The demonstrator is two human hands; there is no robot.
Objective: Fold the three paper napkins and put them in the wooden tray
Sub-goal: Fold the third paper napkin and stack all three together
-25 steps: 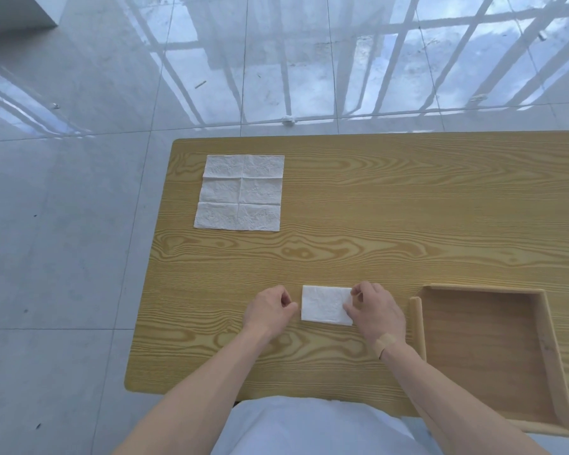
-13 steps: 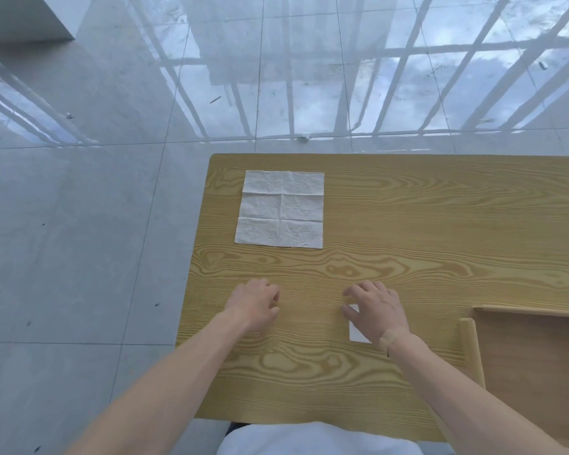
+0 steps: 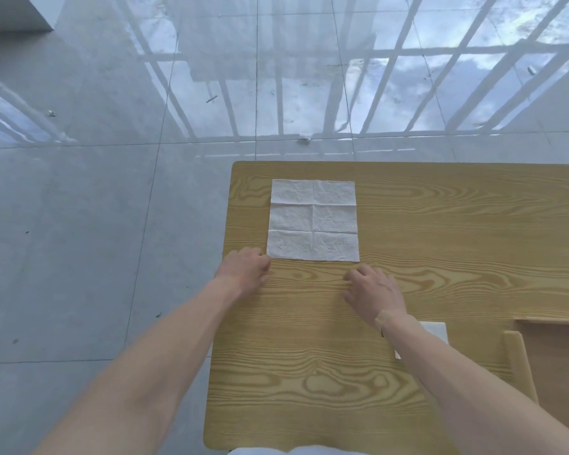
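Observation:
An unfolded white napkin [image 3: 313, 220] with crease lines lies flat near the table's far left corner. My left hand [image 3: 243, 270] sits just below its near left corner with loosely curled fingers, holding nothing. A little below the napkin's near right corner, my right hand [image 3: 373, 292] hovers over the table, fingers relaxed and empty. A folded napkin [image 3: 436, 330] lies on the table by my right forearm, partly hidden by it. The wooden tray [image 3: 519, 366] stands at the right edge, only its left wall and part of its floor in view.
The wooden table [image 3: 440, 257] ends close to my left hand at its left edge. Beyond it lies a glossy grey tiled floor [image 3: 112, 192] with window reflections. A strip of my white clothing [image 3: 296, 450] shows at the bottom.
Both hands left the folded napkin and moved forward and left to the unfolded napkin. The view swung left, so the tray slid to the right edge.

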